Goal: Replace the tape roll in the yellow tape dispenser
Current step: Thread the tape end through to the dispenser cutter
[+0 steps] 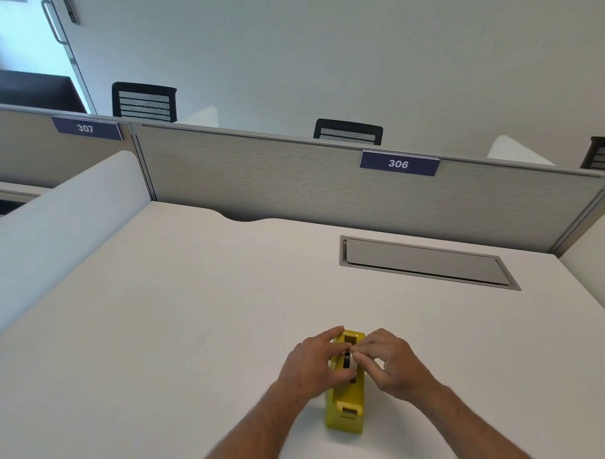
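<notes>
Left hand point(316, 361) and right hand point(389, 362) meet, fingers curled.

A blue label point(399, 163) reading "306" is sitting at the top edge of the grey partition panel point(275, 182); another blue label point(86, 128) reading "307" is sitting on the neighbouring panel point(20, 150) toward the left.

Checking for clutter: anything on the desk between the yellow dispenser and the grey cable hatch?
Nothing: in the head view the white desk is bare between the yellow dispenser and the grey cable hatch.
</notes>
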